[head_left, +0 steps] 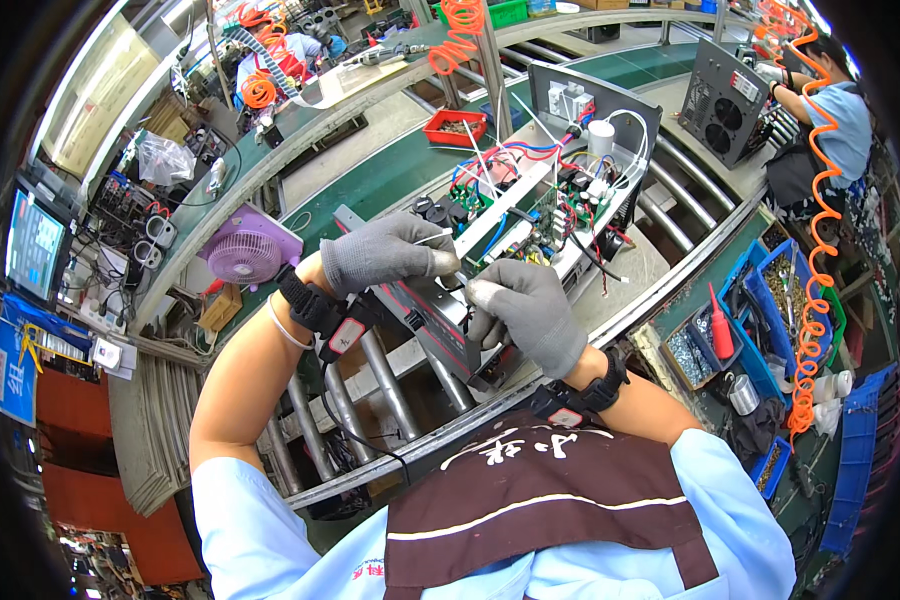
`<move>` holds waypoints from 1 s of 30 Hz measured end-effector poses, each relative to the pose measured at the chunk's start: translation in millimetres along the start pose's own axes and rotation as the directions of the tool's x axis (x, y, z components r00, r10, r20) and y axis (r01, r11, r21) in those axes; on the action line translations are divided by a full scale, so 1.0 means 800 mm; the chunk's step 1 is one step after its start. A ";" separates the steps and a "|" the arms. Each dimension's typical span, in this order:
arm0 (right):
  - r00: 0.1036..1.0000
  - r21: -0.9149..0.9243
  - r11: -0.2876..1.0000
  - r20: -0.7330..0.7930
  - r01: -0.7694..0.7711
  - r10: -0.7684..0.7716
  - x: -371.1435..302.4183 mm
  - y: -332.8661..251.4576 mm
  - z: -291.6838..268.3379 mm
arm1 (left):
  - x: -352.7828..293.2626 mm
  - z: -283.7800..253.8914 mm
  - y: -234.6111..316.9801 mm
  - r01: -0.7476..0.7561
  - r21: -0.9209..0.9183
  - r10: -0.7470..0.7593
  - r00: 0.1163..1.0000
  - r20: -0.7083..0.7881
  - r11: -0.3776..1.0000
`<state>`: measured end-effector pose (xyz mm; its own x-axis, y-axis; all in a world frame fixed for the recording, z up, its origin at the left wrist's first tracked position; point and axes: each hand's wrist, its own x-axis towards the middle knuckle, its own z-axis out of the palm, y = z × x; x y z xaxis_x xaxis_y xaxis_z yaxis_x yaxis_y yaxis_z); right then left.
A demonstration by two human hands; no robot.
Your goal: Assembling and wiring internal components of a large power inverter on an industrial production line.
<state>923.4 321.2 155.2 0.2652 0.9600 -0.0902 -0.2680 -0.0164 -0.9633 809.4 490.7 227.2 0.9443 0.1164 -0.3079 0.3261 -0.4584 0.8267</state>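
Note:
Both my hands wear grey gloves and meet over the near end of an opened electrical machine (510, 225), with boards, wires and a white capacitor exposed. My left hand (390, 252) is closed, fingertips pinched above the dark front panel (425, 325); a thin white strip shows by its fingers. Beside it, my right hand (532, 315) is closed too, thumb and forefinger pressed together close to the left fingertips. Whatever small thing lies between them is hidden by the gloves. Thin white strips like cable ties stand up from the wiring beyond my hands.
The machine rests on a roller conveyor (375, 375). A red parts tray (456, 128) sits behind it, a purple fan (245, 255) to the left. At right are blue bins (785, 300), a red bottle (720, 325) and a coiled orange hose (818, 210). A co-worker (838, 125) handles another machine.

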 end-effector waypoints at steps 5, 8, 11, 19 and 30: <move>1.000 -0.015 1.000 0.000 0.003 -0.003 -0.001 -0.003 0.000 | 0.000 0.000 0.002 0.073 0.008 -0.073 0.997 -0.030 0.997; 1.000 0.012 1.000 -0.001 0.017 -0.017 0.001 0.000 0.002 | 0.002 0.002 0.001 0.019 -0.012 -0.019 1.000 -0.010 1.000; 0.999 0.002 0.999 0.024 0.033 -0.033 0.001 0.000 0.002 | 0.002 -0.002 -0.005 0.015 0.010 -0.016 1.000 0.009 1.000; 0.999 -0.010 1.000 0.015 0.029 -0.029 -0.002 -0.001 -0.001 | 0.006 -0.008 -0.016 0.040 -0.035 -0.040 0.999 0.015 0.999; 1.000 0.001 1.000 0.008 0.006 -0.006 -0.002 -0.008 0.000 | 0.007 -0.011 -0.016 0.095 -0.086 -0.090 0.994 0.053 0.992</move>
<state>925.0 319.5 161.5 0.2590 0.9623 -0.0825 -0.2679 -0.0105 -0.9634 811.2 504.7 219.0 0.9071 0.1103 -0.4061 0.4169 -0.3675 0.8313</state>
